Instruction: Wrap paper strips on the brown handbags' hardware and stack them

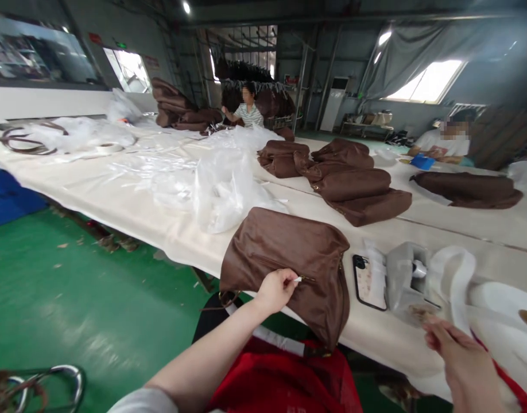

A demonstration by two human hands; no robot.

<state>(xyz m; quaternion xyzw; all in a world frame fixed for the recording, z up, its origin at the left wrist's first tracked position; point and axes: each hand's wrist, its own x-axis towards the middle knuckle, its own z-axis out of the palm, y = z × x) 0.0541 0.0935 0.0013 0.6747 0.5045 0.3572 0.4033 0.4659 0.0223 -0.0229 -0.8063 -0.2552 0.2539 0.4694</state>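
A brown bag (285, 246) lies flat at the table's near edge, partly over my lap. My left hand (275, 291) rests over it, thumb and fingers pinched on a small white piece (298, 279). That piece is beside a short gold-coloured metal detail (309, 279) on the bag's face. Off to the right, my right hand (455, 341) has its fingers closed near a grey tape dispenser (403, 261). A small brownish thing (421, 312) shows at its fingertips, too blurred to name. A strap wrapped in white (281, 341) hangs below the bag.
A phone (370, 281) lies right of the bag, near a large white roll (502, 301). Clear plastic bags (220, 189) are heaped beyond. Several brown bags (353, 178) lie farther back. Two people (250, 112) are across the table (151, 223).
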